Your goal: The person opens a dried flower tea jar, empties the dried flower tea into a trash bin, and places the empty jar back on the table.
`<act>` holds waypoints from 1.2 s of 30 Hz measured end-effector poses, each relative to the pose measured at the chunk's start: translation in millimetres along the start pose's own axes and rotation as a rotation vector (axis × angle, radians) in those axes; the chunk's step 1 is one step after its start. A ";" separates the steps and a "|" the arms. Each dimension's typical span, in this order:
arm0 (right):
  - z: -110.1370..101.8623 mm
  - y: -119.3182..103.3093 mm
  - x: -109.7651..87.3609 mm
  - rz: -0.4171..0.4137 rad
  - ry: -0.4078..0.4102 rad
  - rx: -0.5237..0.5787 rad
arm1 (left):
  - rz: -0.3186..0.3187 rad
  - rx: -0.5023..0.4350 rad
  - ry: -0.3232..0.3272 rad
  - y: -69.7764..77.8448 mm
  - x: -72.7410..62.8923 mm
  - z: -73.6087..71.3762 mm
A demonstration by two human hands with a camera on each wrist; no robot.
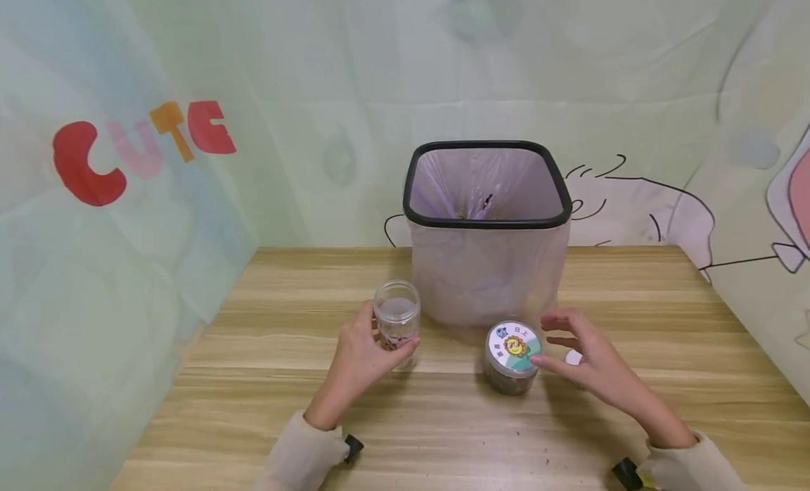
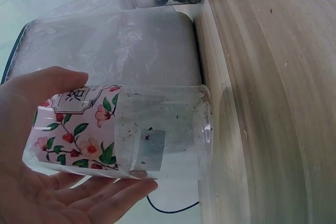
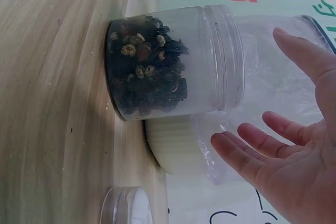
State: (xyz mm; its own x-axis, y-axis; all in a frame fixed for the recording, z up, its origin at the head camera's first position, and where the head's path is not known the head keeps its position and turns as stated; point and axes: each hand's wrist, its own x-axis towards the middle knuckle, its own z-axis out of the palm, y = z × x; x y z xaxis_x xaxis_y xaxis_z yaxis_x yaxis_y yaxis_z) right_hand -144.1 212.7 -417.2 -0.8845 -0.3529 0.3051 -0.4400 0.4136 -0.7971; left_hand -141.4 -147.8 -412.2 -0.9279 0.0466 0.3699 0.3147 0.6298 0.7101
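Note:
My left hand (image 1: 363, 354) grips a tall clear jar (image 1: 397, 322) between thumb and fingers. The jar has no lid on, carries a pink floral label (image 2: 79, 129) and holds only a few dark specks. Close to its right, a short clear jar (image 1: 509, 371) stands upright, partly filled with a dark dried mix (image 3: 144, 66). A round label with a cartoon sun (image 1: 515, 347) covers its top. My right hand (image 1: 585, 357) is beside this jar, fingers spread and holding nothing, the thumb near the jar's top edge. A white-topped round lid (image 3: 137, 208) lies on the table, partly hidden by this hand.
A pale waste bin (image 1: 487, 266) with a black rim and a clear bag liner stands right behind the jars. The wood-grain table (image 1: 443, 442) has small dark crumbs near its front. A printed cloth backdrop (image 1: 316, 125) rises behind and at both sides.

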 end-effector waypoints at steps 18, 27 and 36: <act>0.9 2.9 -3.4 -0.014 -0.026 -0.036 | -0.036 -0.049 -0.086 -9.8 0.1 7.1; 3.1 2.2 -3.9 -0.019 -0.044 -0.053 | -0.070 -0.056 -0.133 -15.8 0.3 6.6; -1.4 -0.4 -3.7 -0.041 -0.043 -0.057 | -0.132 0.040 -0.176 -18.9 -6.2 -2.8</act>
State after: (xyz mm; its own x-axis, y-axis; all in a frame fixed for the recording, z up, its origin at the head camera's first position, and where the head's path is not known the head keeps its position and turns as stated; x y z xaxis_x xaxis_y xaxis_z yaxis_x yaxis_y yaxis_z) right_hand -140.9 214.9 -417.3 -0.8585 -0.4059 0.3135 -0.4852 0.4447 -0.7529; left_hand -141.0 -162.2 -426.2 -0.9822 0.0940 0.1625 0.1831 0.6698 0.7196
